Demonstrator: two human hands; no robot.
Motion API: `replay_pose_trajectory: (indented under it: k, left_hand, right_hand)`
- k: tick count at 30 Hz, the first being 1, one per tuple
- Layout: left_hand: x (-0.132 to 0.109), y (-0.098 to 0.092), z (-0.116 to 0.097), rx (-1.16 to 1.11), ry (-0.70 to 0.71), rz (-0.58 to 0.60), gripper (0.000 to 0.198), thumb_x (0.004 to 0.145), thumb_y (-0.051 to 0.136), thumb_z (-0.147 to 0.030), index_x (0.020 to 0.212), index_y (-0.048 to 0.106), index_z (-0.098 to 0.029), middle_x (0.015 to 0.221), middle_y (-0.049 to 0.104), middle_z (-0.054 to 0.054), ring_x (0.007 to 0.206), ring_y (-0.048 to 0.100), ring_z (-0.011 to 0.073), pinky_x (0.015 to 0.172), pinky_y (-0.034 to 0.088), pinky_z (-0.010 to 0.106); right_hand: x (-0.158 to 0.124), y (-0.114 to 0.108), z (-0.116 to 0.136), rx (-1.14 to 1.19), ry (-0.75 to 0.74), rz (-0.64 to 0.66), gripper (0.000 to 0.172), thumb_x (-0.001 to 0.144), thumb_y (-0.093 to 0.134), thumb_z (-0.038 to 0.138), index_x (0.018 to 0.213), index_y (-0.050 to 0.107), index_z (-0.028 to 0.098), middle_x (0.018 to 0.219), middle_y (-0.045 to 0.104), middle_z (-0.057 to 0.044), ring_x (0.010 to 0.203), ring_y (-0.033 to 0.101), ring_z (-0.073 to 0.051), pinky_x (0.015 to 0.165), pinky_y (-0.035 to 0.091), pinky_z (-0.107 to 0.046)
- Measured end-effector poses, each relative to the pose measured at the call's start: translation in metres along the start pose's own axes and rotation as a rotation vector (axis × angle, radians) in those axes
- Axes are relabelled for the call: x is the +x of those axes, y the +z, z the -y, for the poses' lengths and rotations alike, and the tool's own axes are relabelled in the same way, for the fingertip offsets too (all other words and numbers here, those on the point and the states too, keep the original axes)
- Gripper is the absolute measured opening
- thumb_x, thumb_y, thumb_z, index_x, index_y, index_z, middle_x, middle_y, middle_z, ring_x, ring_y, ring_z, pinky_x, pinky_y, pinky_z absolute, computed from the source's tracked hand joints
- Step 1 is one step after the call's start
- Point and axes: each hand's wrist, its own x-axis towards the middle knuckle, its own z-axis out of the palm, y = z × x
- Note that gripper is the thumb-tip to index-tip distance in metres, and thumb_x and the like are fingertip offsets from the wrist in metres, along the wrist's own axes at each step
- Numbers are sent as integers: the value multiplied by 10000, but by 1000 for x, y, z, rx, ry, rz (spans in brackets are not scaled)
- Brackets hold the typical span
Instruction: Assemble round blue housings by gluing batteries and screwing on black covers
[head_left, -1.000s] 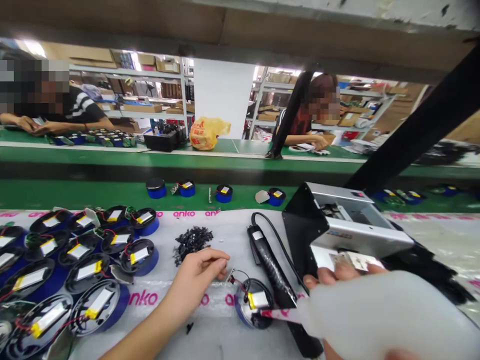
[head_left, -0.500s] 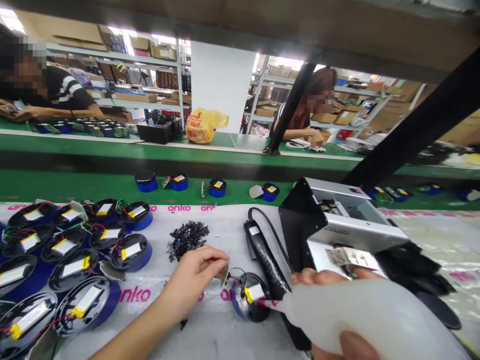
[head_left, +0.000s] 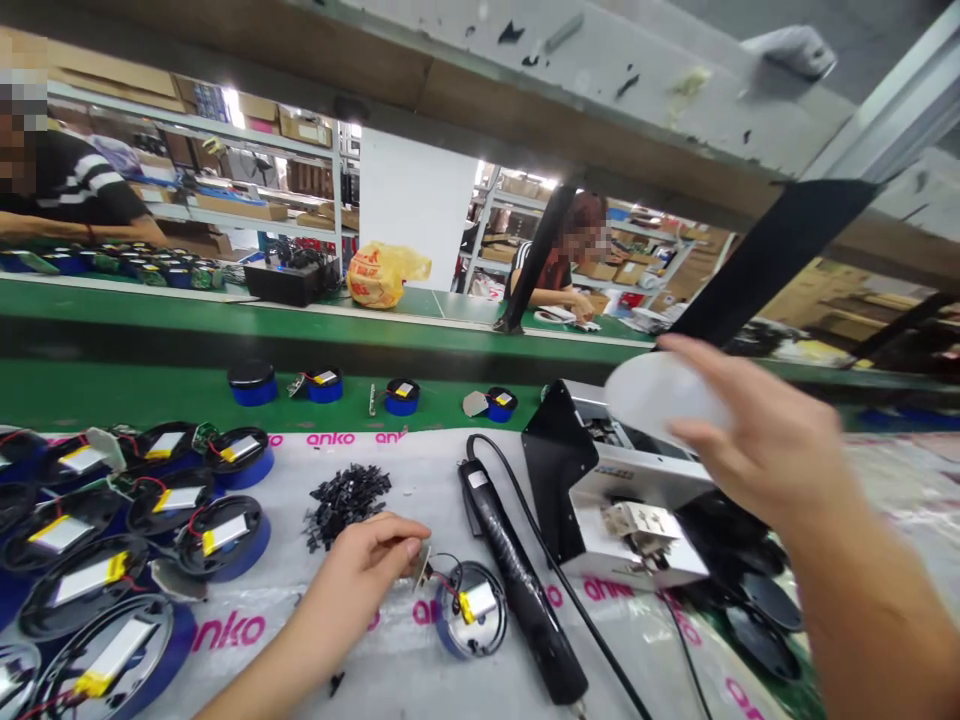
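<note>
Between its thumb and fingers, my left hand point(head_left: 382, 555) pinches a small circuit board point(head_left: 422, 567) by its edge. Thin wires run from the board to a round blue housing point(head_left: 472, 610) that has a white battery with yellow tape point(head_left: 478, 601) inside. Raised at the right, my right hand point(head_left: 765, 430) grips a whitish translucent bottle point(head_left: 664, 395) above the silver and black machine point(head_left: 637, 470); the hand is blurred. A black cylindrical tool point(head_left: 521, 580) with a cable lies just right of the housing. Behind my left hand is a pile of small black pieces point(head_left: 347, 503).
Many blue housings with batteries point(head_left: 225, 535) crowd the left side. Several more stand on the green strip point(head_left: 442, 400) behind. Black round discs point(head_left: 765, 610) lie at the right. Across the bench are a yellow bag point(head_left: 386, 275) and two people. A shelf beam point(head_left: 450, 95) crosses overhead.
My right hand has lifted the bottle away from the housing, up and back over the machine. My left hand still holds the board beside the housing. The view has shifted a little.
</note>
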Motion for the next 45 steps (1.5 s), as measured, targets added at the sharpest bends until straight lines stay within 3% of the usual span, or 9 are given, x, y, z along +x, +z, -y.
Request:
replay_pose_trajectory:
  k: [4,8,12,14,17,29,38,42,45]
  left_hand:
    - [3,-2,3,-103,-41,-39,259,725,761,-355,877,770,-145,714,726,44,704,674,203,731,543,337]
    - [4,-5,-1,-176,-59,-79,272,682,805,-359,830,767,-135,672,732,45,656,662,183,694,541,312]
    - [2,-6,-5,-220,-47,-127,269,692,811,-358,850,763,-145,741,752,44,691,670,175,704,542,296]
    - [2,-6,-6,-239,-37,-157,269,701,813,-358,869,758,-156,755,750,31,677,662,162,704,541,291]
    - [1,-6,-6,-274,-29,-172,278,688,835,-366,856,760,-158,728,744,25,686,669,171,694,543,291]
    - [-2,2,-7,-539,-126,-12,411,572,942,-465,776,792,-142,698,752,55,637,651,143,666,527,257]
    - [-6,5,-9,-543,-162,68,339,598,950,-417,743,808,-146,637,741,37,593,640,108,611,498,195]
    - [-8,6,-5,-504,-167,84,311,650,926,-408,781,817,-149,642,756,36,601,652,103,606,491,178]
    - [-7,4,-2,-495,-180,85,308,657,922,-408,792,816,-152,658,768,41,606,663,106,618,501,185]
  right_hand:
    - [18,16,2,6,-150,36,438,1004,501,480,1279,680,189,1015,733,-115,899,688,-235,791,496,-316]
    - [-14,22,79,110,-180,-158,334,1019,448,228,1278,631,123,1250,642,-187,1157,615,-267,1008,456,-376]
    - [-45,38,178,229,-313,280,455,883,676,423,1250,667,154,1159,694,-196,1009,678,-384,811,582,-520]
    - [-48,50,202,259,-290,454,402,811,767,294,1182,702,152,969,730,-157,854,707,-365,705,605,-504]
    - [-45,59,199,319,-260,531,183,843,679,113,998,729,196,854,712,-56,712,712,-232,645,616,-354]
    - [-60,61,161,808,-108,396,219,926,633,204,1128,678,277,1153,711,-38,1004,722,-183,797,602,-209]
    - [-57,56,163,824,133,425,51,882,610,234,933,606,235,815,640,-4,726,628,-156,655,536,-247]
    - [-59,51,158,821,342,577,411,917,540,351,1324,594,320,770,593,20,654,573,-145,627,510,-267]
    - [-62,59,154,1059,514,753,334,918,550,428,1186,664,265,702,577,20,612,573,-144,567,471,-251]
